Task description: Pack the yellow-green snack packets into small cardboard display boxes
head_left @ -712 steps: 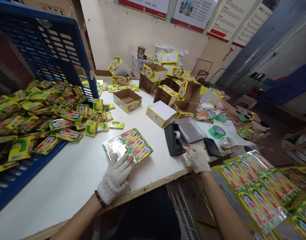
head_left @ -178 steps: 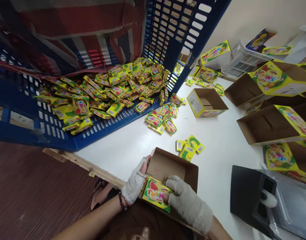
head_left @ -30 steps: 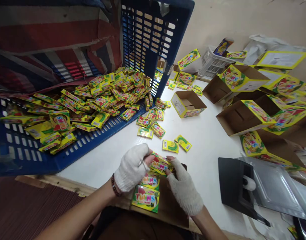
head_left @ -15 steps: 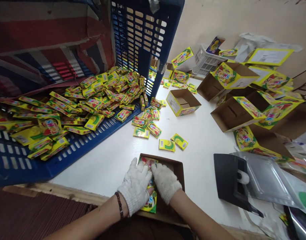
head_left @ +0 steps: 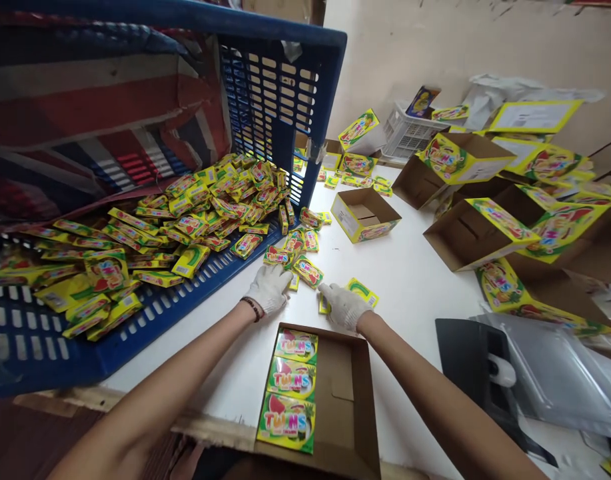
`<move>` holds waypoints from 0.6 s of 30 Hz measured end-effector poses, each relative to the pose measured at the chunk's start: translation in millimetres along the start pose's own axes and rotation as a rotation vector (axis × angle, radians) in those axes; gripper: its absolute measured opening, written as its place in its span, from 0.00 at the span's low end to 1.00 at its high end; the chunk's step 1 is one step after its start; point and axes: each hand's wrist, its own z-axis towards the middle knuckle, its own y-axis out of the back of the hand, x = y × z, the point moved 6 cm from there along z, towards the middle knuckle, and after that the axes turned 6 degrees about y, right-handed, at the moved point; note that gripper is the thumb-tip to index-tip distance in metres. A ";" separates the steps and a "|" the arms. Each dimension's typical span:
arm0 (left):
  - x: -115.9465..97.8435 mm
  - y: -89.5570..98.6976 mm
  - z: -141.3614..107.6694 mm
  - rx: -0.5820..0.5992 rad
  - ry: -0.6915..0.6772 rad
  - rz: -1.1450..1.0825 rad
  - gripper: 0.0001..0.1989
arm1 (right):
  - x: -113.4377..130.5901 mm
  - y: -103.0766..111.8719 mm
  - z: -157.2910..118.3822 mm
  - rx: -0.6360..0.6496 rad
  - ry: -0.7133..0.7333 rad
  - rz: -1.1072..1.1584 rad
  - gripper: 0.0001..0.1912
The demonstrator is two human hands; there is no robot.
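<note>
My left hand (head_left: 268, 290), in a white knit glove, is closed over a small yellow TWINS box (head_left: 294, 283) on the white table; only the box's right end shows. Also gloved in white, my right hand (head_left: 346, 307) closes on another small yellow box (head_left: 323, 305), which it mostly covers. Close behind the right hand lies a further small box (head_left: 361, 291). In front of me stands an open brown carton (head_left: 335, 427). Three TWINS boxes (head_left: 290, 380) lie flat in a row along its left side, faces up.
On the left, a blue crate (head_left: 150, 303) lies tipped with a heap of small boxes (head_left: 200, 213) spilling toward its edge. An open display carton (head_left: 365, 213) stands behind my hands. More empty cartons (head_left: 478, 233) are piled on the right, near a black device (head_left: 478, 373).
Both hands have left the brown carton and moved forward to the loose small boxes on the table. The row of three boxes in the carton is now uncovered. The view has shifted slightly.
</note>
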 end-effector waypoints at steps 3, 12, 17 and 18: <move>16.1 -10.4 15.4 0.026 0.015 -0.124 0.16 | -7.7 3.9 -11.8 -0.199 -0.011 0.148 0.36; -0.9 -27.1 5.9 0.240 0.028 -0.795 0.34 | 18.1 36.6 -39.9 -0.432 0.428 0.749 0.29; -28.8 -5.3 -6.7 0.525 -0.034 -1.150 0.29 | 37.8 58.6 -51.0 -0.609 0.575 0.435 0.32; -34.7 1.1 -8.6 0.557 -0.048 -1.192 0.26 | 39.0 59.3 -54.5 -0.621 0.572 0.363 0.34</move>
